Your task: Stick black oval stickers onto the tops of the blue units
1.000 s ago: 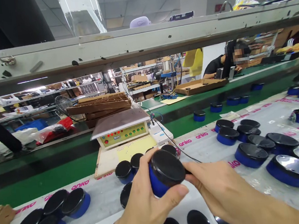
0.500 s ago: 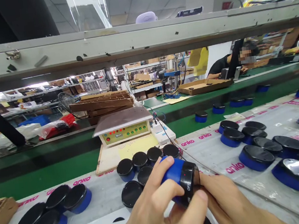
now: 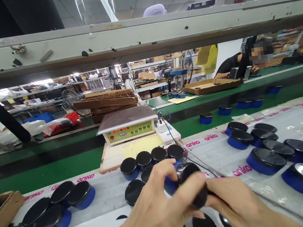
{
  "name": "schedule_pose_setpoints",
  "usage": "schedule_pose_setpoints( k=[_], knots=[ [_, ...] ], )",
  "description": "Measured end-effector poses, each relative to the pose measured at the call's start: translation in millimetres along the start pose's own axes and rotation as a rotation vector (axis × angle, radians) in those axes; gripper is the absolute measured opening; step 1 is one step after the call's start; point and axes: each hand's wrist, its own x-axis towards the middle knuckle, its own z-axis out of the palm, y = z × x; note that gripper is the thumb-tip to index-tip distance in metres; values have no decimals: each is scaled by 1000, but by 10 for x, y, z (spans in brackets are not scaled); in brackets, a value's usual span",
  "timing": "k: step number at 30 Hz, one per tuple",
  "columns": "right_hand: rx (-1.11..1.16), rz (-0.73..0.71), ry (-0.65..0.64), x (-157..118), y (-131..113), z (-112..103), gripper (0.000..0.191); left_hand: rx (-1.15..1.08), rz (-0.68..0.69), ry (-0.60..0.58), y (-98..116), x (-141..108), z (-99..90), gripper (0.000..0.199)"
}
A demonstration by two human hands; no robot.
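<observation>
Between my hands is a round blue unit with a black cap (image 3: 185,171), tilted so its black end faces right and up. My left hand (image 3: 154,205) is closed around its blue side, with the index finger reaching over the black part. My right hand (image 3: 235,197) presses against its right edge with curled fingers; their tips are partly hidden. Under my hands lies a white sheet (image 3: 108,225) bearing several black round discs (image 3: 205,226). Just beyond, several similar black-topped blue units (image 3: 129,167) stand close together.
More blue units stand at left (image 3: 51,223) and right (image 3: 266,160) on the plastic-covered table. A cardboard box (image 3: 6,216) is at the left edge. A control box with lit indicators (image 3: 128,131) stands ahead, beside a green conveyor (image 3: 71,158). A shelf beam (image 3: 141,33) crosses above; a person (image 3: 228,67) sits beyond.
The unit has turned in my hands: its side with the OFF lettering faced me before, and now the black end shows more. The whole view has shifted slightly.
</observation>
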Motion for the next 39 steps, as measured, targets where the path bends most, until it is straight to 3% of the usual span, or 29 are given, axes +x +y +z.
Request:
schedule_pose_setpoints(
  k=[2,4,8,12,15,17,19,22,25,28,32,35,39],
  knots=[
    [-71,-58,-86,-67,38,-18,23,-76,-140,-192,-19,-30,51,71],
    [-193,-99,-102,-156,87,-74,21,-121,-219,-276,-61,-39,107,71],
    [-455,-16,41,-296,264,-369,8,-144,-435,-127,-181,35,301,57],
    [-668,191,126,-179,453,-637,27,-129,-365,-310,-173,214,775,59],
    [-667,265,130,-1,546,-608,33,-78,-340,-371,-112,315,1049,59],
    [-591,296,62,66,598,-514,32,-62,-351,-366,-125,294,977,67],
    [-506,309,-27,77,646,-404,30,-39,-417,-364,-194,154,687,73],
    [-360,262,-147,82,671,-224,26,-32,-753,-362,-342,-260,128,70],
    [-186,147,-282,221,570,39,15,-217,-1026,-385,-444,-711,-161,75],
    [-125,3,-368,473,371,405,11,-410,-1077,-290,-491,-989,-107,70],
    [-186,-73,-400,702,202,811,20,-468,-1070,-69,-556,-1102,39,65],
    [-190,-63,-420,763,172,843,18,-470,-1015,-13,-570,-1120,44,61],
    [-23,5,-468,888,-8,658,16,-416,-965,3,-485,-1081,5,67]
  ],
)
